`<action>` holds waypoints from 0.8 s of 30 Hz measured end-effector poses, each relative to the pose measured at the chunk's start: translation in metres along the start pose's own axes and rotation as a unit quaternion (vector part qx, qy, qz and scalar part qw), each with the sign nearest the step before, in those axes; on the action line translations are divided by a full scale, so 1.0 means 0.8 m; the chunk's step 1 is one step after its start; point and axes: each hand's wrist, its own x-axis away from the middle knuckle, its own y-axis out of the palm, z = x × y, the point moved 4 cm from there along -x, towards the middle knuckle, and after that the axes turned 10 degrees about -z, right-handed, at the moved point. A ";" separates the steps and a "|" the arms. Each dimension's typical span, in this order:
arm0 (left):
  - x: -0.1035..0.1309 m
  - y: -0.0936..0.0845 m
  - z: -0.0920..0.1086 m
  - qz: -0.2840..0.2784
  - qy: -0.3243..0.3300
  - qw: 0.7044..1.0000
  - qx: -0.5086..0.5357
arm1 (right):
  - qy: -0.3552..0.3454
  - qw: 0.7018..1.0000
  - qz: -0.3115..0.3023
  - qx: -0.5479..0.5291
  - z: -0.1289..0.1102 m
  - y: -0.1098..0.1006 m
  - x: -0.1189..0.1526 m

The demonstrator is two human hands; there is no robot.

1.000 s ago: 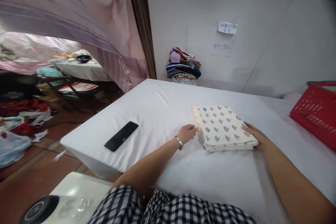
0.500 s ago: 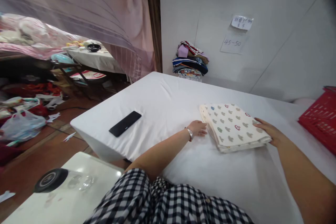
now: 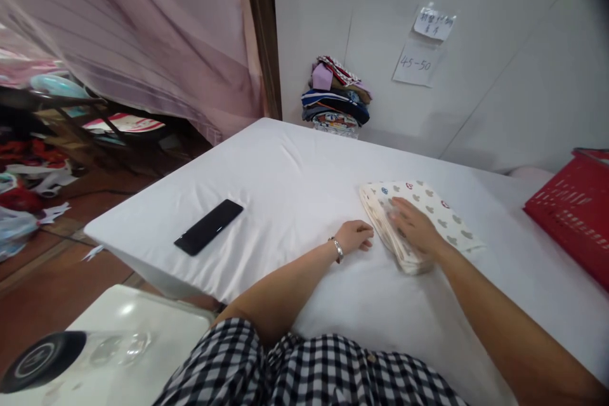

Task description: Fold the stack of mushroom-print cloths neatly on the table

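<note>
Right hand (image 3: 415,227) shifted left, spread on folded cream printed cloth (image 3: 440,212); left hand (image 3: 356,236) half-curled beside. Likely light, soft: grip layered edge (image 3: 379,218).

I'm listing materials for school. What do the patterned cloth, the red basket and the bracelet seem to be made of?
The patterned cloth looks like matte fabric, maybe cotton: it folds in soft layers. The red basket is probably stiff plastic, fairly smooth, with slots through its side. The bracelet looks like polished metal, silvery and shiny, though I can't be sure.
</note>
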 end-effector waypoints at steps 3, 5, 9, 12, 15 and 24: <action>0.003 0.002 -0.002 -0.006 0.023 0.999 -0.037 | -0.020 0.995 -0.062 0.077 -0.014 0.034 -0.006; 0.004 0.002 -0.003 -0.011 0.033 0.998 -0.053 | -0.020 0.992 -0.072 0.099 -0.009 0.042 -0.007; 0.005 0.004 -0.001 -0.012 0.029 0.998 -0.059 | -0.032 0.994 -0.063 0.088 0.001 0.041 -0.008; 0.003 0.004 0.005 -0.001 0.018 0.998 -0.056 | -0.045 0.994 -0.057 0.080 -0.004 0.032 -0.008; -0.005 0.000 0.013 0.021 0.017 0.996 -0.083 | -0.055 0.994 -0.052 0.078 -0.019 0.020 -0.005; -0.031 -0.004 0.036 0.060 -0.060 0.979 -0.188 | -0.002 0.996 0.001 0.091 -0.043 0.020 0.028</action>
